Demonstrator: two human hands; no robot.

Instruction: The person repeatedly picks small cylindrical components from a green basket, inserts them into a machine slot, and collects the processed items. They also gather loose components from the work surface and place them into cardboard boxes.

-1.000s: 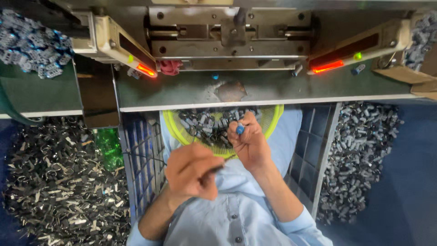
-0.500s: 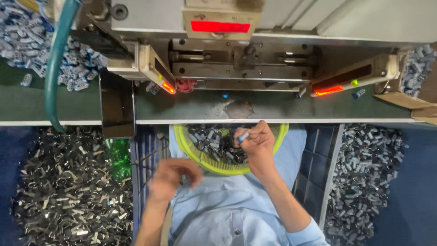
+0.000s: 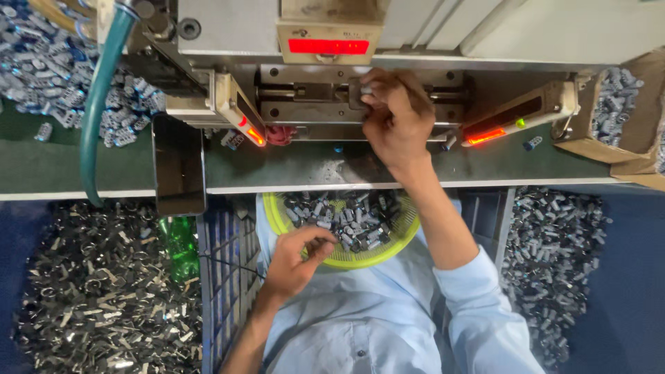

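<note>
Right hand at the press slot, left hand in the basket of small metal parts.

The right hand (image 3: 396, 118) reaches far, its fingers pinched on a small part (image 3: 366, 91) at the machine (image 3: 332, 104) slot; the part is mostly hidden by the fingertips and hard to make out. The left hand (image 3: 294, 256) curls narrowly over the near-left rim of the yellow-green basket (image 3: 346, 260) of small metal parts (image 3: 350, 218) on the lap; whether it grips one I cannot tell. The basket's far edge is cut off under the green bench (image 3: 69, 166). A green hose (image 3: 97, 104) hangs at the far left, a green bottle (image 3: 181, 246) stands near left, and loose parts (image 3: 90, 305) heap on both sides. A cardboard box (image 3: 616, 118) sits far right.
</note>
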